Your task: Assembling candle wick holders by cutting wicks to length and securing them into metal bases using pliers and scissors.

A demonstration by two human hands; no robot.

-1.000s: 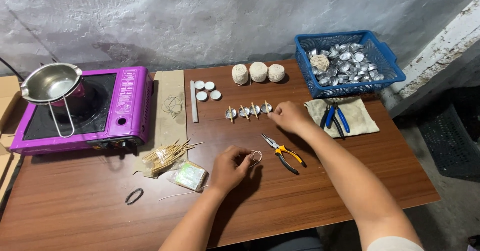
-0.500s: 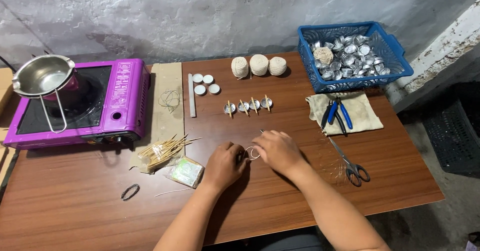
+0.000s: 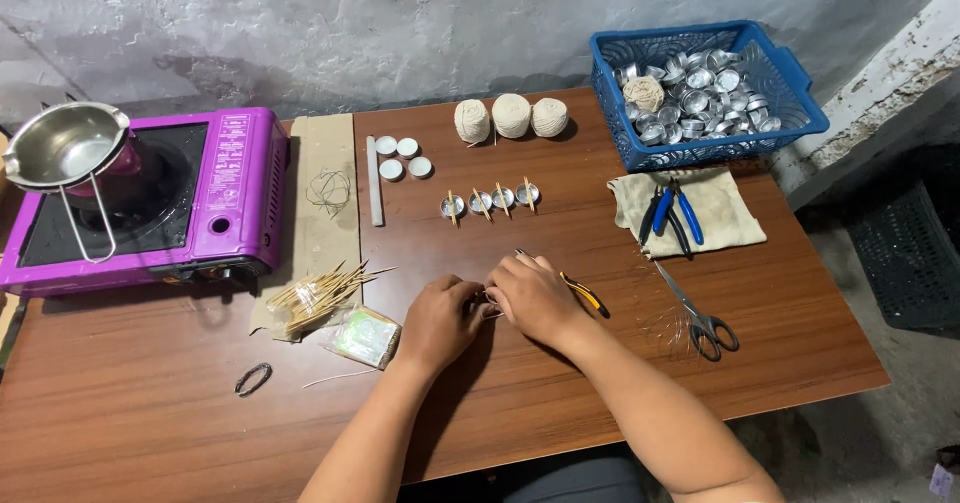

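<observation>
Together, we are pinching a small, hard-to-make-out piece of wick (image 3: 487,304) between our curled left hand (image 3: 440,319) and right hand (image 3: 532,297) at the middle of the wooden tabletop (image 3: 150,423), with yellow-handled pliers (image 3: 583,293) lying just beside our right hand.

Two bare forearms, no sleeves in view, left hand (image 3: 440,318) and right hand (image 3: 535,298) without gloves

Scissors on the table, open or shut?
Shut. The scissors lie flat on the table, right of the right hand; blades form one closed line, handles together.
</observation>
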